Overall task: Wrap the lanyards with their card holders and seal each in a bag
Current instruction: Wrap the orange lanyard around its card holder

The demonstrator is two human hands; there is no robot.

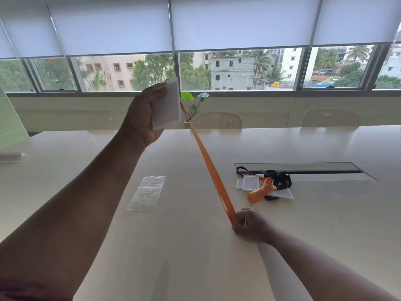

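While we stretch it out, step: straightening one lanyard before wrapping.
Left hand (144, 114): raised, fingers grasping the white plastic card holder (167, 104).
Right hand (249, 225): low by the worktop (195, 257), pinching the taut orange fabric lanyard (211, 168).
Next, we judge: wind the strap round the holder, then reach the clear plastic zip bag (146, 193).

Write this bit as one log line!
left hand: holds white plastic card holder raised | right hand: pinches orange fabric lanyard taut | clear plastic bag: waiting
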